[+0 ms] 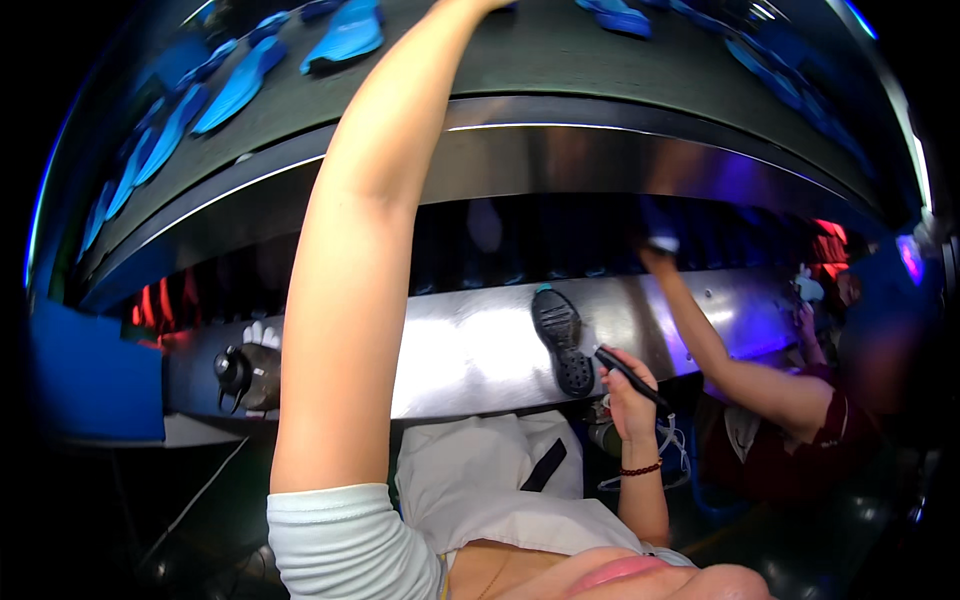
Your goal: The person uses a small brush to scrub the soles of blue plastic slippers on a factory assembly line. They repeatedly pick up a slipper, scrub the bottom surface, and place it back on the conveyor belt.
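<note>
My left arm reaches forward over a dark belt, and its hand runs out of the picture at the top edge. In my right hand is a black pen-shaped tool, fingers closed round it, its pale tip pointing up and left. That tip is close to a black shoe sole, lying lengthwise on the metal shelf in front of me. The sole has grooves, small holes near its lower end and a teal patch at its far end.
Blue sole-shaped pieces lie along the belt. A dark bottle stands on the shelf, left of my arm. At right, a co-worker's arm extends across the shelf. A pale cord hangs by my right wrist.
</note>
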A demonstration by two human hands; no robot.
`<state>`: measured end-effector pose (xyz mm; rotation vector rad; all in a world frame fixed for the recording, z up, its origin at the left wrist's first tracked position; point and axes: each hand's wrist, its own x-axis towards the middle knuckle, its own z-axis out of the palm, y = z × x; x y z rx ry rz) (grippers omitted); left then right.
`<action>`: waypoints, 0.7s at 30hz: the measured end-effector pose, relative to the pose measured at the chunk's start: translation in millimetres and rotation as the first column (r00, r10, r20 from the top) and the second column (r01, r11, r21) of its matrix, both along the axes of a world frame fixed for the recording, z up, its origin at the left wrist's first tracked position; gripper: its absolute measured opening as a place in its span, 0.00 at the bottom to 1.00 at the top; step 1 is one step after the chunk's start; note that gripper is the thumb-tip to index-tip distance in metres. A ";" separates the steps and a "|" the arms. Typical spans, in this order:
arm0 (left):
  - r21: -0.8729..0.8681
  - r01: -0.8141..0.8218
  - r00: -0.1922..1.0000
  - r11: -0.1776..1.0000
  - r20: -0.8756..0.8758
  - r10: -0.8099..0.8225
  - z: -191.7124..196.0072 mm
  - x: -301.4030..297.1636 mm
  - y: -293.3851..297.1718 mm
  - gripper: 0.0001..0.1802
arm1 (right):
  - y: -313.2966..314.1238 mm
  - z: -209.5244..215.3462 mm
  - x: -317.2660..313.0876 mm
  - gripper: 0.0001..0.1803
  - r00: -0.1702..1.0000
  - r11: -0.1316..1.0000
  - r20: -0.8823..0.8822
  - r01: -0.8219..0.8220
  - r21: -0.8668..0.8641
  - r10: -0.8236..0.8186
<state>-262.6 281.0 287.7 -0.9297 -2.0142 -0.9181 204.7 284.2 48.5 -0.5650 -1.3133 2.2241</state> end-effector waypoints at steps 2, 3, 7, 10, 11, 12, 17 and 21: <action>-0.346 -0.267 0.959 0.899 -0.192 0.210 -17.8 -6.0 -12.9 0.40 | -1.0 -4.8 5.0 0.17 0.999 0.994 0.017 -0.038 0.100 0.036; -0.625 -0.152 0.984 0.766 -0.023 0.177 -16.6 -0.4 -19.3 0.40 | 3.0 -7.5 6.5 0.17 1.000 0.997 0.025 -0.011 0.077 0.009; -0.652 -0.118 0.974 0.749 0.070 0.215 -1.2 -4.8 -21.9 0.26 | 7.6 -11.1 -2.2 0.14 0.986 0.987 0.115 0.133 -0.087 -0.123; -0.671 -0.191 0.982 0.717 -0.133 0.137 -17.9 -20.2 -21.1 0.18 | 7.3 -14.5 -4.2 0.12 0.977 0.952 0.117 0.201 -0.230 -0.178; -0.684 -0.187 0.982 0.705 -0.133 0.131 -16.2 -5.5 -25.6 0.18 | 6.5 -15.4 -3.3 0.12 0.973 0.950 0.125 0.216 -0.224 -0.192; -0.661 -0.180 0.982 0.729 -0.162 0.096 -13.7 8.8 -34.0 0.17 | 10.2 -18.6 -2.7 0.12 0.976 0.952 0.099 0.211 -0.222 -0.194; -0.378 0.119 0.988 0.918 -0.043 -0.146 8.1 152.8 -106.6 0.21 | 20.5 -18.9 6.3 0.12 0.976 0.951 0.049 0.216 -0.221 -0.210; 0.731 0.232 0.807 0.641 0.224 -0.547 -72.6 170.0 -159.1 0.15 | 21.9 -22.9 5.7 0.13 0.982 0.964 0.059 0.189 -0.189 -0.181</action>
